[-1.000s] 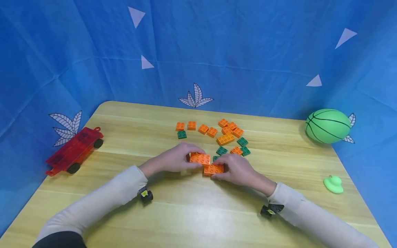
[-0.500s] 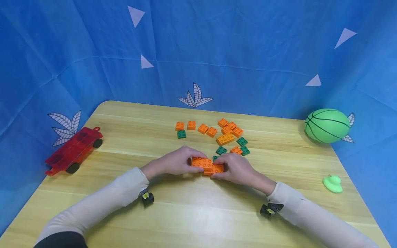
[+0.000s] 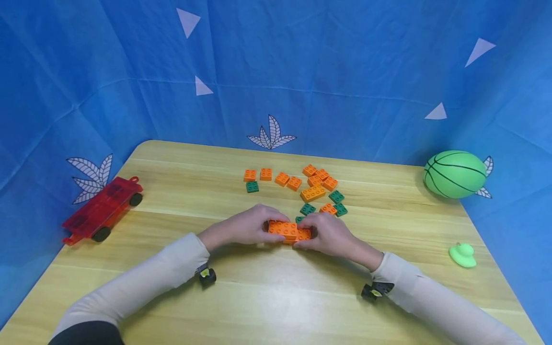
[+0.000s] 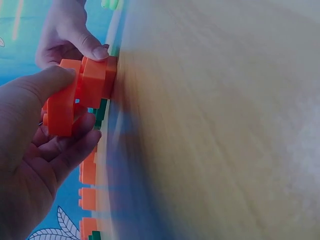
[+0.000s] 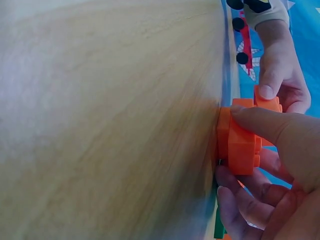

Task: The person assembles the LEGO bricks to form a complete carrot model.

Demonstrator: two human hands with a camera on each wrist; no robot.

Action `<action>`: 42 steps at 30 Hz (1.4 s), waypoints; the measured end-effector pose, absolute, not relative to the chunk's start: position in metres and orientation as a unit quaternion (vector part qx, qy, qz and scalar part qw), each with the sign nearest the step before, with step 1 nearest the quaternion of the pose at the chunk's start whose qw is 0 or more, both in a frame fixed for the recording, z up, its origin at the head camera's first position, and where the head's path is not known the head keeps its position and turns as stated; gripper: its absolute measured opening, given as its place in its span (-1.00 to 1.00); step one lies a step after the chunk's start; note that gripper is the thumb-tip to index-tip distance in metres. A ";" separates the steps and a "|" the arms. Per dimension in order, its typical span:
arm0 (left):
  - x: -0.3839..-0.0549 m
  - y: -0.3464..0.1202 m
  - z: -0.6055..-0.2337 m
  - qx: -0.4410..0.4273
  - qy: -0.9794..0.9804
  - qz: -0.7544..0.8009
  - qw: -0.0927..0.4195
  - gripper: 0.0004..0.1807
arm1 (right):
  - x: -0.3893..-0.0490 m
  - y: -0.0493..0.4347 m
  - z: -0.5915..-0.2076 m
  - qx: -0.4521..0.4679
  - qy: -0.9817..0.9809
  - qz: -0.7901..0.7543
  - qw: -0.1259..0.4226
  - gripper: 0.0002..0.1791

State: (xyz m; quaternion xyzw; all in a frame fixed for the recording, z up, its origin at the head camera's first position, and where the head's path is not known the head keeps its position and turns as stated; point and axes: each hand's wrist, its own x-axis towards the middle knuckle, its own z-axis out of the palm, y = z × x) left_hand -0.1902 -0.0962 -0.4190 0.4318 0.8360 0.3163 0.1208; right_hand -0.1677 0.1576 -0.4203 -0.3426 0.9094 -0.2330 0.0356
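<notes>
My left hand (image 3: 243,225) pinches a long orange building brick (image 3: 282,228) between thumb and fingers, studs up. My right hand (image 3: 329,235) grips the upper of two stacked orange bricks (image 3: 304,234) by its sides. The left brick overlaps the left part of this stack from above. In the left wrist view, the held brick (image 4: 62,107) stands slightly tilted over the studs of the upper stacked brick (image 4: 93,84), a narrow gap showing between them. From the right wrist view, the lower stacked brick (image 5: 223,135) sits down at the tabletop. Fingers hide the stack's right end.
Behind the hands lie several small orange bricks (image 3: 281,179), a longer yellow-orange brick (image 3: 313,193) and flat green bricks (image 3: 336,196). A red wheeled wagon (image 3: 103,208) stands left. On the right are a green ball (image 3: 454,175) and a green toy duck (image 3: 463,255).
My left hand has brought its orange brick down and to the right, over the stack. The right hand has stayed in place with its bricks.
</notes>
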 end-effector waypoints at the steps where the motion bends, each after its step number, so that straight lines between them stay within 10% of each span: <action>1: -0.190 -0.096 -0.419 0.433 0.836 0.314 0.121 -0.59 | -0.168 0.158 -0.420 -0.343 0.909 -0.233 0.036 -0.69; 42: -0.191 -0.086 -0.412 0.419 0.851 0.284 0.139 -0.61 | -0.169 0.158 -0.423 -0.327 0.911 -0.244 0.055 -0.63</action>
